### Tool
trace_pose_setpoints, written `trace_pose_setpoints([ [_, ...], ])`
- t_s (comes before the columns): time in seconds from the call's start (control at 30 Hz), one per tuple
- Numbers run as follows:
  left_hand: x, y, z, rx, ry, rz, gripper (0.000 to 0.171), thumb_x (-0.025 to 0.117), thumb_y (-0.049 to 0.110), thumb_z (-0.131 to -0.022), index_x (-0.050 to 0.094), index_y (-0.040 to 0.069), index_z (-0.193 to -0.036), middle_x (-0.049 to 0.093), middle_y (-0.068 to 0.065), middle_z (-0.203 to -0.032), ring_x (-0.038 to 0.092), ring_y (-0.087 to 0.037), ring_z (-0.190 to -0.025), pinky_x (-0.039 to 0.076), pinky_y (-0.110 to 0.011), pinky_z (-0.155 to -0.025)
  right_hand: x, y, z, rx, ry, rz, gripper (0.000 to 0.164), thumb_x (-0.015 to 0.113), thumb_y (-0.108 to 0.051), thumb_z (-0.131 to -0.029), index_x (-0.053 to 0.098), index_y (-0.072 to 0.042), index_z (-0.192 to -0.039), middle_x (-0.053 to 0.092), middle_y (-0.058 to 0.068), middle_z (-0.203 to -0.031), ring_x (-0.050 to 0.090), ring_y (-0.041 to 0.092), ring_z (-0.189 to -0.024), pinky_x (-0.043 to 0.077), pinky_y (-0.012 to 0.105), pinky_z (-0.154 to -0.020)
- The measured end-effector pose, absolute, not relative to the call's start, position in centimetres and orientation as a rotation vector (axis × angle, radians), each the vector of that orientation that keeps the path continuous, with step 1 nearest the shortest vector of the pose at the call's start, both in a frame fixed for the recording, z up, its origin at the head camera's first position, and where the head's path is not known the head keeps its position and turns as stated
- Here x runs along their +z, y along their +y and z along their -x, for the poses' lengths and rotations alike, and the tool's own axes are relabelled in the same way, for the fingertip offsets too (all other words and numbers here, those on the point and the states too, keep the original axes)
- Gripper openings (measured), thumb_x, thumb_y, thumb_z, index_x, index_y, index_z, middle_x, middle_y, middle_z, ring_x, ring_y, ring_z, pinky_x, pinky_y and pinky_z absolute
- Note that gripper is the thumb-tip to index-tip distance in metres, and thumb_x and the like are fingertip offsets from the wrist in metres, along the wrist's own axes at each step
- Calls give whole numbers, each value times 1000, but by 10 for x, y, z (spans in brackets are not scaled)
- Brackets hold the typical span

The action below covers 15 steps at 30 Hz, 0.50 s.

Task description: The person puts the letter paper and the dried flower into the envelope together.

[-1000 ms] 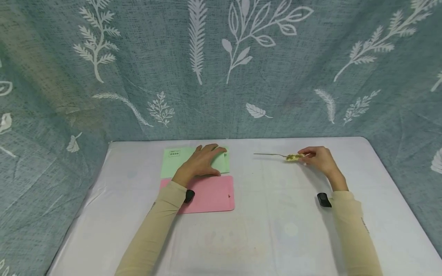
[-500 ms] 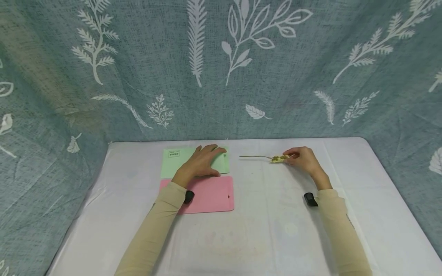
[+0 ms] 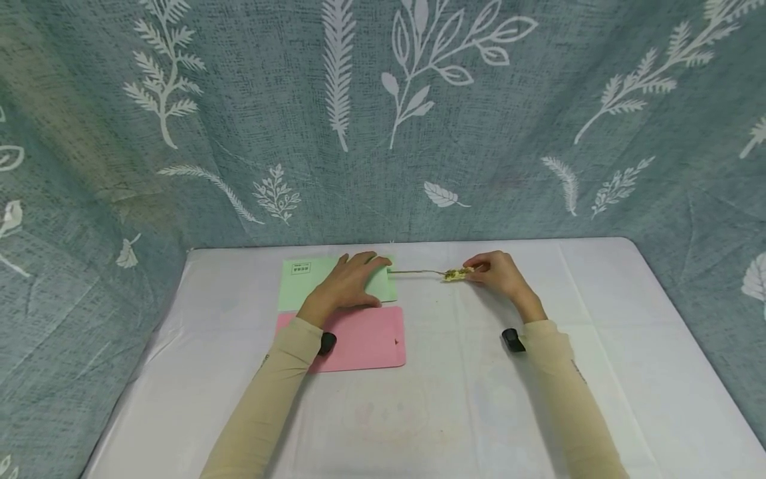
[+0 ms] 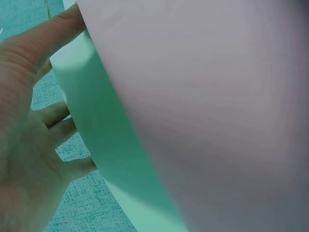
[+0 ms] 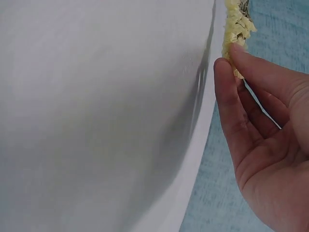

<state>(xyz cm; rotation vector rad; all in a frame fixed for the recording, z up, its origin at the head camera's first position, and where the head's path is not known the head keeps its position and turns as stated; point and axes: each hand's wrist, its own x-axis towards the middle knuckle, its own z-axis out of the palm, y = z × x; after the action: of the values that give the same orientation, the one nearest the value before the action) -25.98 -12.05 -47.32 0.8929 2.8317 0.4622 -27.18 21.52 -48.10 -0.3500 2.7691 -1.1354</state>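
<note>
My right hand (image 3: 499,276) pinches the yellow flower head of a dried flower sprig (image 3: 457,274) between thumb and fingertips. Its thin stem points left, and the tip meets the right edge of a pale green envelope (image 3: 311,283), close by my left fingertips. In the right wrist view the crinkled yellow blossoms (image 5: 237,24) stick out past the pinching fingers. My left hand (image 3: 350,283) lies over the green envelope with fingers spread, its thumb near the lower right corner. The left wrist view has the fingers and thumb along the envelope's green edge (image 4: 104,116).
A pink envelope (image 3: 371,339) lies just in front of the green one, partly under my left forearm. Both lie on a white-covered table (image 3: 455,399). A blue-green leaf-patterned cloth (image 3: 359,186) hangs behind the table's back edge and at both sides.
My right hand has moved left with the flower sprig, bringing the stem's tip from well right of the green envelope to its right edge. My left hand has stayed in place.
</note>
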Motion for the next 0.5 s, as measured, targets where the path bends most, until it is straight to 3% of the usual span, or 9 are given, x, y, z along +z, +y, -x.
trace_pose_setpoints([
  [0.27, -474, -121, 257, 467, 2838, -886, 84, 86, 36, -74, 44, 20, -146, 39, -17, -150, 34, -32, -141, 22, -64, -112, -480, 199, 275, -1168, 2716, 336, 23, 72, -5, -88, 72, 2, -109, 71, 19, -104, 67, 24, -82, 57, 29, -66],
  [0.5, -473, -121, 256, 458, 2835, -889, 84, 85, 37, -75, 44, 21, -146, 39, -17, -150, 34, -31, -141, 22, -63, -112, -479, 191, 276, -1197, 2688, 355, 23, 71, -4, -89, 72, 3, -111, 70, 20, -105, 67, 24, -83, 58, 29, -67],
])
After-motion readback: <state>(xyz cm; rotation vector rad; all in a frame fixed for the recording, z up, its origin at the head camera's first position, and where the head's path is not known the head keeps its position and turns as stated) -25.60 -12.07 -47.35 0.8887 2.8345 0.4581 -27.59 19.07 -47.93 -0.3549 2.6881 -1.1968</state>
